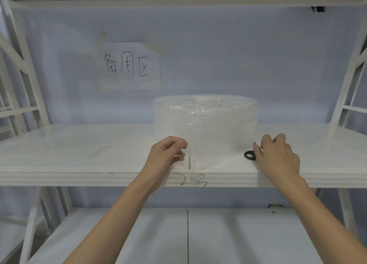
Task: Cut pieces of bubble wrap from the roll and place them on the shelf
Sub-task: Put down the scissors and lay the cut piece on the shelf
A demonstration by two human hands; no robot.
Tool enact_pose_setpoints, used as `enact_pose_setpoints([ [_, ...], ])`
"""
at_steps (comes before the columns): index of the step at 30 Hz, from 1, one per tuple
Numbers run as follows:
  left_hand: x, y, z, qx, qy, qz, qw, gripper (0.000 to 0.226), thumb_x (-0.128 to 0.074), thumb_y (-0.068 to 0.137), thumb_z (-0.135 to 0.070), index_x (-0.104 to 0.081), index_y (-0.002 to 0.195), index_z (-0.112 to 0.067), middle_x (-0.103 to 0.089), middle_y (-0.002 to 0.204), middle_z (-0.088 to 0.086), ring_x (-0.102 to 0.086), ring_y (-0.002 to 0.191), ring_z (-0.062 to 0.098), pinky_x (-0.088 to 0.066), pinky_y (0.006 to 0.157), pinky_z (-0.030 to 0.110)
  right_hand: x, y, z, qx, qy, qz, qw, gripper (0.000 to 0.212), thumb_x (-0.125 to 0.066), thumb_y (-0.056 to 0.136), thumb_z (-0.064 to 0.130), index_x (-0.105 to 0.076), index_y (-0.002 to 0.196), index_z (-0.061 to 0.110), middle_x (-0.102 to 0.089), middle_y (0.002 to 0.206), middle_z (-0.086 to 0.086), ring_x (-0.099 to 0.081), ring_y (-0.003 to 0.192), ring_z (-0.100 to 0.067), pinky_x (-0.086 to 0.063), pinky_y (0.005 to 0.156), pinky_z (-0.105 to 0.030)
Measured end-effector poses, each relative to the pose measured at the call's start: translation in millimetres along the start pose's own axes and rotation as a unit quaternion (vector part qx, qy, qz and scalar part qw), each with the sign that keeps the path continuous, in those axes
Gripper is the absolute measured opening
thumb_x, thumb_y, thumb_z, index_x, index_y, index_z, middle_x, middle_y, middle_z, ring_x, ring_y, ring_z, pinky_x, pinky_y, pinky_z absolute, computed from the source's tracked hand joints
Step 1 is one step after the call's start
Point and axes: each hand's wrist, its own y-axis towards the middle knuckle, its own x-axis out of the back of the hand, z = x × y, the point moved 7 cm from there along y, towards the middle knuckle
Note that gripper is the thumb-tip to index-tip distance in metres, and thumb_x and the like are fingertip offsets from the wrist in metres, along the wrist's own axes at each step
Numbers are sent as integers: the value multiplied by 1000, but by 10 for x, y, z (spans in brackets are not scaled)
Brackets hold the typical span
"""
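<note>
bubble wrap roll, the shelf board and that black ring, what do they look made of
Bubble wrap roll: clear plastic film, going by the rows of glinting air bubbles and the shelf showing through it.
Shelf board: smooth white, slightly glossy with soft reflections; painted wood, laminate or metal, I cannot tell which.
Black ring: matte, dark and thick; perhaps rubber or a roll of tape, too small to say.

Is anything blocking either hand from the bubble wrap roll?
No. The left hand already pinches the loose sheet of the clear bubble wrap roll; the right hand is at its right edge, beside a small black ring.
</note>
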Motion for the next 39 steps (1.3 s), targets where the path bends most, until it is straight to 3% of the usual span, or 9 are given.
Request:
enact_pose_setpoints([
  [4, 85, 27, -68, -8, 0, -11, 1000, 16, -64, 93, -14, -77, 83, -13, -68, 74, 1, -60, 64, 15, -53, 67, 23, 312, -201, 516, 86, 246, -43, 964, 22, -54, 93, 28, -57, 79, 11, -57, 81, -5, -56, 73, -26, -46, 67, -35],
  [7, 171, 42, -173, -19, -5, -26, 999, 10, -66, 91, -11, -76, 87, -9, -64, 67, 0, -56, 59, 14, -53, 64, 21, 447, -374, 1067, 105, 414, 43, 903, 20, -63, 89, 24, -66, 73, 12, -63, 64, 7, -56, 61, -3, -43, 64, -16],
  [9, 254, 38, -238, -29, -13, -32, 999, 7, -67, 90, -10, -74, 89, -9, -65, 67, 2, -56, 58, 14, -52, 62, 22, 405, -456, 1411, 116, 467, 117, 869, 18, -65, 87, 27, -72, 75, 15, -66, 65, 9, -60, 61, -3, -49, 67, -20],
  [13, 503, 0, -294, -35, 2, -56, 998, 6, -67, 91, -12, -71, 89, -15, -70, 71, 4, -60, 61, 17, -52, 62, 26, 178, -553, 1825, 101, 511, 224, 824, 18, -70, 84, 35, -76, 82, 18, -75, 75, -1, -70, 69, -16, -53, 62, -24],
  [21, 923, -93, -299, -45, 71, -69, 994, 10, -71, 88, -15, -78, 91, -21, -75, 96, -13, -66, 74, 12, -54, 69, 28, -201, -632, 2258, 23, 594, 331, 733, 14, -65, 87, 11, -75, 90, 0, -75, 79, -14, -65, 63, -18, -57, 61, -25],
  [27, 1091, -139, -294, -77, 142, -64, 985, 14, -74, 85, -21, -81, 88, -33, -67, 127, -12, -71, 90, 11, -56, 90, 40, -419, -645, 2463, -44, 655, 363, 661, 16, -64, 90, 11, -73, 96, 0, -76, 81, -13, -70, 63, -19, -60, 64, -27],
  [31, 1165, -165, -290, -86, 163, -77, 980, 12, -75, 79, -35, -80, 88, -39, -68, 125, -10, -71, 100, 13, -50, 100, 45, -523, -676, 2568, -72, 692, 374, 613, 20, -62, 92, 7, -70, 104, -6, -75, 92, -20, -73, 72, -22, -61, 70, -27],
  [33, 1192, -159, -269, -87, 173, -77, 978, 18, -74, 83, -27, -79, 86, -44, -70, 121, -9, -70, 102, 9, -51, 100, 44, -561, -697, 2604, -95, 708, 380, 587, 19, -60, 92, 4, -68, 105, -8, -72, 95, -23, -72, 72, -23, -60, 66, -25],
  [39, 1243, -165, -215, -80, 142, -69, 984, 20, -71, 87, -14, -79, 93, -31, -79, 95, -11, -72, 96, 4, -52, 87, 22, -598, -711, 2675, -112, 723, 386, 561, 20, -59, 92, 1, -67, 107, -11, -72, 99, -28, -73, 74, -22, -59, 66, -23],
])
